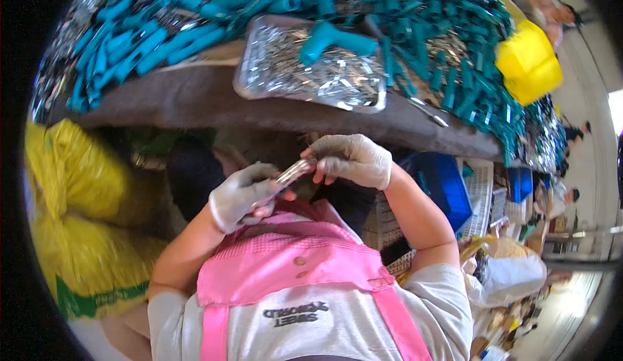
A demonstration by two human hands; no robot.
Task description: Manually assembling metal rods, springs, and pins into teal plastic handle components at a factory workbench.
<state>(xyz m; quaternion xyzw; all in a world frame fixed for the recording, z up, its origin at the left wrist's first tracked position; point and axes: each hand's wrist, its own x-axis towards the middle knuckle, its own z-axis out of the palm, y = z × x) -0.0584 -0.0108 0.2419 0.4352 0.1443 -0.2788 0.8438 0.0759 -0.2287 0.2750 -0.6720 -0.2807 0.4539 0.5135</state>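
Both hands wear pale fingertipless-looking gloves and meet over my lap. My left hand point(243, 195) is closed around the lower end of a slim, shiny silver metal piece point(294, 173). It tilts up toward my right hand point(354, 160), whose thumb and fingers pinch its upper end. Whether it is one piece or a small bundle I cannot tell. Just beyond, a clear-rimmed tray point(243, 79) on the table edge is filled with small shiny metal pieces point(279, 62). A teal tubular plastic part point(337, 40) lies on top of them.
Heaps of teal plastic tubes point(415, 24) and metal parts cover the table point(188, 95). Yellow sacks point(91, 231) stand at left. Blue bins point(441, 189), white baskets point(477, 189) and a white bag point(513, 273) are at right, near a yellow container point(529, 62). Other people are farther right.
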